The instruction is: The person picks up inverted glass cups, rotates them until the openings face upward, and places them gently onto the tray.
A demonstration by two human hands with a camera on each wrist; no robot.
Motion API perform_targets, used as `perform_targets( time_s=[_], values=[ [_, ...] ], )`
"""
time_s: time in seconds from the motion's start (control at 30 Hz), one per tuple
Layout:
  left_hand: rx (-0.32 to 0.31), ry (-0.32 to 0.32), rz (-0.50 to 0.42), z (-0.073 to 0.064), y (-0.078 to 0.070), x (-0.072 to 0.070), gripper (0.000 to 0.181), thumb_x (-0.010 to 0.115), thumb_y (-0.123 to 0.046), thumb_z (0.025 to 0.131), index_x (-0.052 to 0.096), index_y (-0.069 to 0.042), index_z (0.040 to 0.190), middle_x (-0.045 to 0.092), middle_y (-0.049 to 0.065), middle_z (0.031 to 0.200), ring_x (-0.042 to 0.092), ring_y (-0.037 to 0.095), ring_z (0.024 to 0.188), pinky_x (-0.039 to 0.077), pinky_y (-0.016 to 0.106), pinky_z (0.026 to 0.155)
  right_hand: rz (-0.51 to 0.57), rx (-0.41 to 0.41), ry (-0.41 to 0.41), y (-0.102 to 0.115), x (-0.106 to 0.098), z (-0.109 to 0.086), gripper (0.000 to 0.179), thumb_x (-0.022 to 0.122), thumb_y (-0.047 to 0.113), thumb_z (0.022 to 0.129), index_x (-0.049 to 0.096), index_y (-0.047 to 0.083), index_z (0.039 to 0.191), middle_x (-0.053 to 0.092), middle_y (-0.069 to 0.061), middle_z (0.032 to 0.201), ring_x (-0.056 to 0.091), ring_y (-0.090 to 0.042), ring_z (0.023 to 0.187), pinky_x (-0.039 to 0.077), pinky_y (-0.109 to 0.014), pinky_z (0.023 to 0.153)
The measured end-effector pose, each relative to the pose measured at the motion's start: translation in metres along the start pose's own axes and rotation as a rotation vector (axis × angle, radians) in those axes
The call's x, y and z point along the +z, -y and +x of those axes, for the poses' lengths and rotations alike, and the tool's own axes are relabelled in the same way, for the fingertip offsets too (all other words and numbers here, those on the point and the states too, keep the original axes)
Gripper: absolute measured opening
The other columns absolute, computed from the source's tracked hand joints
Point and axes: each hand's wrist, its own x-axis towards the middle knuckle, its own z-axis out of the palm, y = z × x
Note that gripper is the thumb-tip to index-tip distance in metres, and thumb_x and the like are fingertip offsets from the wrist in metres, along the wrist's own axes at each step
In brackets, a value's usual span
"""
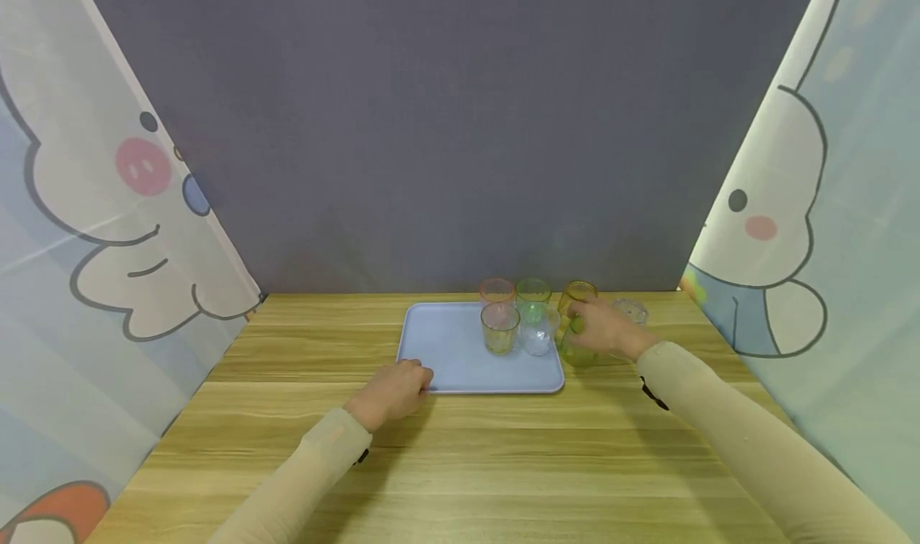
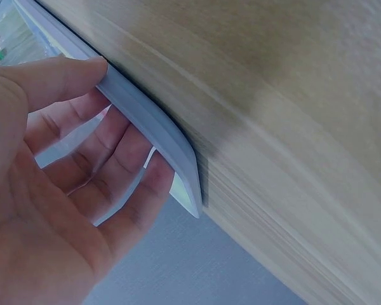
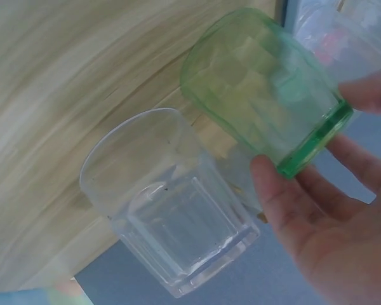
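My left hand (image 1: pixel 391 392) holds the front left edge of a pale blue tray (image 1: pixel 446 376). In the left wrist view, the thumb lies on the outside of the tray's rim (image 2: pixel 149 117) and the fingers curl over its inner side. At the tray's right side, my right hand (image 1: pixel 604 326) pinches the thick base of a green glass (image 3: pixel 267 89), which is upside down with its rim toward the tabletop. Beside it stands an upturned clear glass (image 3: pixel 178 203). Just behind the right hand is an amber glass (image 1: pixel 577 290), partly hidden by the fingers.
A yellowish glass (image 1: pixel 499 330), a clear glass (image 1: pixel 537 335), a pink glass (image 1: pixel 497 291) and another green glass (image 1: pixel 534 291) cluster on the tray's right part. A grey panel (image 1: pixel 460 129) rises behind the wooden table (image 1: pixel 460 472); patterned curtains (image 1: pixel 791 248) hang at both sides.
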Motion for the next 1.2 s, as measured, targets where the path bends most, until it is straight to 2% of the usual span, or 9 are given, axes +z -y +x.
perform_targets(
  time_s=[0.23,0.53,0.87,1.2],
  values=[
    [-0.001,-0.007,0.019,0.0,0.001,0.002,0.027,0.074,-0.005,0.089,0.056,-0.015,0.072,0.053,-0.002,0.072,0.048,0.012,0.066,0.043,0.029,0.058,0.067,0.011,0.028,0.0,-0.003,0.001,0.048,0.072,0.019,0.088,0.061,-0.004,0.129,0.056,-0.026,0.13,0.059,-0.044,0.113,0.05,-0.057,0.092],
    [-0.003,-0.014,0.027,-0.001,0.001,0.001,0.025,0.075,-0.007,0.09,0.058,-0.014,0.073,0.052,-0.002,0.073,0.048,0.013,0.066,0.043,0.03,0.058,0.13,0.027,0.032,0.0,-0.011,-0.004,0.05,0.07,0.017,0.089,0.059,-0.004,0.133,0.058,-0.026,0.135,0.051,-0.048,0.127,0.044,-0.061,0.101],
    [0.0,-0.021,0.014,-0.002,0.004,0.003,0.023,0.073,-0.008,0.091,0.058,-0.017,0.076,0.05,-0.005,0.074,0.046,0.011,0.067,0.042,0.028,0.057,0.14,0.015,-0.033,-0.001,-0.019,-0.018,0.047,0.071,0.018,0.088,0.062,-0.003,0.129,0.062,-0.025,0.129,0.056,-0.048,0.12,0.046,-0.062,0.098],
    [0.019,-0.08,-0.028,-0.003,-0.003,-0.003,0.007,0.072,-0.011,0.091,0.069,-0.016,0.088,0.06,-0.005,0.084,0.058,0.015,0.076,0.049,0.028,0.06,0.174,0.007,-0.11,0.004,-0.019,-0.034,0.043,0.072,0.022,0.089,0.065,-0.002,0.125,0.066,-0.021,0.12,0.06,-0.042,0.11,0.049,-0.059,0.089]
  ],
)
